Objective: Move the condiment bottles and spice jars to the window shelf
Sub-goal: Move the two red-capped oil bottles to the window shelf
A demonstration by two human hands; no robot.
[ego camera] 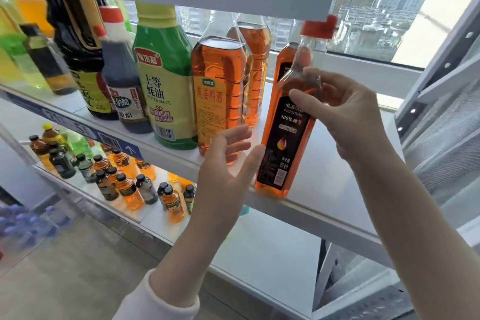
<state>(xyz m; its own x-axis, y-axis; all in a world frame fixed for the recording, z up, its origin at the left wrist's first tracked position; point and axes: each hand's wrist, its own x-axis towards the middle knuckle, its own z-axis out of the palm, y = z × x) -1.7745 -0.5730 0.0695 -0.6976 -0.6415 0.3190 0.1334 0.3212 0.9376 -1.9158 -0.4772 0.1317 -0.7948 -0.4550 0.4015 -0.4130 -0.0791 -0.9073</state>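
Our right hand (348, 114) grips the red-capped bottle (284, 135) at its shoulder. The bottle stands upright on the window shelf (327, 184), near the front edge. Our left hand (226, 163) is just beside it, fingers loose, holding nothing.

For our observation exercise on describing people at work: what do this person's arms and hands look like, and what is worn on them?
Both hands are bare: no gloves, rings or watch show. The left hand comes out of a soft white sleeve with a thick, rounded cuff. The right hand has an uncovered forearm, with no sleeve in view.
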